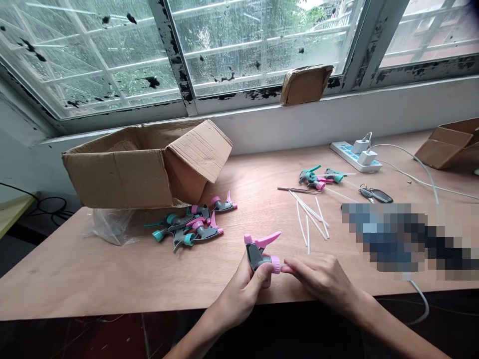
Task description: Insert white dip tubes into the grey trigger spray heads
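Observation:
My left hand [245,291] is wrapped round a grey and pink trigger sprayer head [258,254], held above the table's front edge. Its pink trigger points up and to the right, and its pink ribbed collar [276,264] faces my right hand [325,279]. The fingers of that hand are pinched together just off the collar's opening. A short pale bit of a thin white tube shows between them and the collar; the rest is hidden by the fingers. Beyond my right hand lie several loose thin white tubes [308,227].
Left of centre, several sprayer heads [183,227] lie piled before an open cardboard box [116,177]. A clear plastic bag [114,227] pokes out beneath it. Further right are sprayer heads with tubes [310,177], tweezers [299,190], keys [377,194] and a power strip [354,158].

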Action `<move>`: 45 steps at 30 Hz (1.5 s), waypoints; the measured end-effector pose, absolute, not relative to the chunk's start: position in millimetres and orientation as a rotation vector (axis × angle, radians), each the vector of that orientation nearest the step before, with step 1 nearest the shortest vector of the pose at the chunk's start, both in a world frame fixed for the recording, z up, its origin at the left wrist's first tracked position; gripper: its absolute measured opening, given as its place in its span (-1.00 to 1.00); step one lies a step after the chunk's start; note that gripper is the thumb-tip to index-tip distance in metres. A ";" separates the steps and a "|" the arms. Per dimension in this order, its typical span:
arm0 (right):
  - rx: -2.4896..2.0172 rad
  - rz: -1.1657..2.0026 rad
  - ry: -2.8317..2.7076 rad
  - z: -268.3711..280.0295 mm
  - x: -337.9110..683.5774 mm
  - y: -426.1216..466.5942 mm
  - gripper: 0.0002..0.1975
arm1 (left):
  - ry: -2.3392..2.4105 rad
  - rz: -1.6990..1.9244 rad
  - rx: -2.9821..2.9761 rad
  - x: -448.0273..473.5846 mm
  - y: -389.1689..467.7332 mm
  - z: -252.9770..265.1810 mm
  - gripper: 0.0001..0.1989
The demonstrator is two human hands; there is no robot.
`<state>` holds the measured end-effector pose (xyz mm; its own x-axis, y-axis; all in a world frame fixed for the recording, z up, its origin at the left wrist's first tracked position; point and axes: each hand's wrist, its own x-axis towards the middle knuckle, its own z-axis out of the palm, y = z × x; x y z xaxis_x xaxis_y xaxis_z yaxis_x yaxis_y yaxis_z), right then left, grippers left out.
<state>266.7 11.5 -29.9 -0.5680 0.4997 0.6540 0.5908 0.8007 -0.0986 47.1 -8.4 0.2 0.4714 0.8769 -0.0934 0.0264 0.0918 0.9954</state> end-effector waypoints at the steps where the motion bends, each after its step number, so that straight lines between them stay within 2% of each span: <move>1: -0.817 -0.168 -2.285 -31.0 266.9 12.4 -0.56 | 0.898 0.772 1.315 47.5 -9.1 -0.6 -0.63; 5: -0.861 -0.127 -2.284 -32.5 274.2 15.9 -0.59 | 0.951 0.767 1.274 48.5 -10.6 -4.5 -0.59; 9: -0.960 -0.106 -2.191 -24.8 296.1 22.4 -0.73 | 0.890 0.794 1.273 47.8 -8.9 -6.9 -0.49; 12: -1.190 -0.216 -2.072 -9.6 314.1 40.8 -0.67 | 0.897 0.778 1.248 47.5 -7.9 -8.5 -0.42; 14: -1.378 -0.300 -2.051 3.9 322.6 64.4 -0.60 | 0.915 0.754 1.253 47.3 -7.9 -9.4 -0.43; 16: -1.574 -0.326 -2.104 17.1 327.4 96.4 -0.64 | 0.925 0.741 1.283 46.9 -8.5 -9.5 -0.45; 21: -1.863 -0.180 -2.257 31.9 329.7 180.1 -0.68 | 0.936 0.700 1.436 44.5 -10.9 -4.8 -0.52; 25: -1.815 -0.165 -2.299 28.0 326.1 214.5 -0.72 | 0.910 0.654 1.624 43.2 -12.6 0.3 -0.55; 30: -1.550 -0.213 -2.411 23.6 287.8 210.7 -0.73 | 0.908 0.629 1.688 43.4 -13.4 1.8 -0.58; 35: -1.000 -0.148 -2.704 15.7 198.9 180.5 -0.56 | 0.891 0.620 1.760 43.4 -14.3 -2.7 -0.62; 38: -0.837 -0.176 -2.789 11.6 155.5 175.4 -0.49 | 0.871 0.628 1.820 42.4 -15.3 -3.7 -0.65; 45: -0.877 -0.316 -2.822 28.4 145.3 149.3 -0.65 | 0.827 0.631 1.866 40.1 -17.2 0.1 -0.64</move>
<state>145.3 149.3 28.4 -0.8128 0.5384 0.2222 0.5742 0.8048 0.1505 40.1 -17.2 0.1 0.6355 0.7690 0.0693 0.2699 -0.3053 0.9132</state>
